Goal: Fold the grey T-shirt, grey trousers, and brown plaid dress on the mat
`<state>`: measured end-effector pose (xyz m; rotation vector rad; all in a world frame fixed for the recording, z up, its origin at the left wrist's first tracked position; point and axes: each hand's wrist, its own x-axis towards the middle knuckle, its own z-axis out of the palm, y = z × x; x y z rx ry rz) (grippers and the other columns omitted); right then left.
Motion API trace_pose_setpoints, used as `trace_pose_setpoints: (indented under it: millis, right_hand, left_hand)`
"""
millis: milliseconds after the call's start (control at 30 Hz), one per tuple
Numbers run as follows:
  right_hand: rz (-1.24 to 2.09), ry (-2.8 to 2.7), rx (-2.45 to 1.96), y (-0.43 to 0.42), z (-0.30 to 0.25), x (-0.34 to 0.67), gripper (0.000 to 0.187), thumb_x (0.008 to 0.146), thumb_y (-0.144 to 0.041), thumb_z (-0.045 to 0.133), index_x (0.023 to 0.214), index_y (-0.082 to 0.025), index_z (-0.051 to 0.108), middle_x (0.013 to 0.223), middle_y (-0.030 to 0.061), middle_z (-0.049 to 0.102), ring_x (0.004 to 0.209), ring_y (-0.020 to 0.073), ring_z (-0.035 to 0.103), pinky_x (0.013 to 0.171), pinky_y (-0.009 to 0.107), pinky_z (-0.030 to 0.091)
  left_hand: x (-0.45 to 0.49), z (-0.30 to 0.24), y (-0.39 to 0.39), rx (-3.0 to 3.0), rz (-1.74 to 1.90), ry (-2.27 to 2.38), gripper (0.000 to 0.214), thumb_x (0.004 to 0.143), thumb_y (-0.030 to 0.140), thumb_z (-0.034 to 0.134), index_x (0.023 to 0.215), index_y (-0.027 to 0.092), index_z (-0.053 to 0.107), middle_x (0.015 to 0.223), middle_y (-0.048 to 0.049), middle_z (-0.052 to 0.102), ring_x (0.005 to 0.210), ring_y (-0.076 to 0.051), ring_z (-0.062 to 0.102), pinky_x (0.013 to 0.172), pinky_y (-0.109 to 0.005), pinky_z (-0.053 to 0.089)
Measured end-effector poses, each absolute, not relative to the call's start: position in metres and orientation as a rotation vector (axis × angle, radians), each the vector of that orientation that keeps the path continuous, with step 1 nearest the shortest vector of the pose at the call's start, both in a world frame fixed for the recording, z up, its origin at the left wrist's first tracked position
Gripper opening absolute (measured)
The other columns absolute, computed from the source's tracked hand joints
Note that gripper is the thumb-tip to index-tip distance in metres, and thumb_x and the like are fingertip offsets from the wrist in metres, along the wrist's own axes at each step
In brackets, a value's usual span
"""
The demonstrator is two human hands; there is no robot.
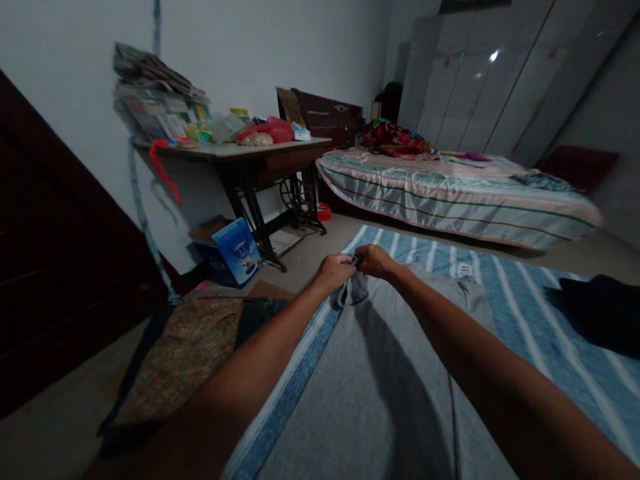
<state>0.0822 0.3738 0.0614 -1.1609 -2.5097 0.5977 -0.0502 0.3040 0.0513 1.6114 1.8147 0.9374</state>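
A grey garment lies spread on a blue striped mat on the floor in front of me. Both my arms reach forward to its far end. My left hand and my right hand are side by side, touching, each with fingers pinched on the garment's edge, where a pale drawstring loop hangs down. The bunched grey cloth under the hands hides the fingertips.
A brown patterned cloth on dark fabric lies left of the mat. A blue box stands under a cluttered treadle table. A low bed runs across the back. Dark clothing sits on the mat's right side.
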Motion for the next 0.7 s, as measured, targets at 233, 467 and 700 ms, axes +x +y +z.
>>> trace_pose_setpoints:
  millis: [233, 467, 700]
  right_hand:
    - [0.802, -2.35, -1.204, 0.366, 0.061, 0.101, 0.01, 0.07, -0.007, 0.059, 0.072, -0.015, 0.064, 0.057, -0.0001, 0.063, 0.057, 0.0145, 0.066, 0.051, 0.016, 0.042]
    - [1.025, -2.146, -1.273, 0.361, 0.067, 0.112, 0.011, 0.072, -0.005, 0.064, 0.07, -0.015, 0.06, 0.048, -0.0034, 0.057, 0.049, 0.013, 0.063, 0.046, 0.016, 0.044]
    - [1.247, -1.969, -1.309, 0.34, 0.087, 0.132, 0.017, 0.079, -0.026, 0.073, 0.081, -0.014, 0.061, 0.075, 0.0031, 0.069, 0.054, 0.0127, 0.065, 0.046, 0.019, 0.05]
  left_hand:
    - [-0.075, 0.052, 0.179, 1.731, 0.259, 1.855, 0.021, 0.065, 0.036, 0.063, 0.055, 0.018, 0.056, 0.05, 0.0026, 0.05, 0.051, -0.014, 0.047, 0.049, -0.026, 0.029]
    - [-0.093, 0.044, 0.05, 1.496, -0.08, 1.849, 0.021, 0.066, 0.04, 0.059, 0.068, 0.02, 0.051, 0.063, 0.0053, 0.05, 0.064, -0.015, 0.049, 0.054, -0.024, 0.031]
    - [-0.083, 0.043, 0.026, 1.306, 0.147, 1.765, 0.026, 0.057, 0.037, 0.052, 0.057, 0.022, 0.031, 0.053, 0.0084, 0.028, 0.054, -0.01, 0.03, 0.052, -0.024, 0.023]
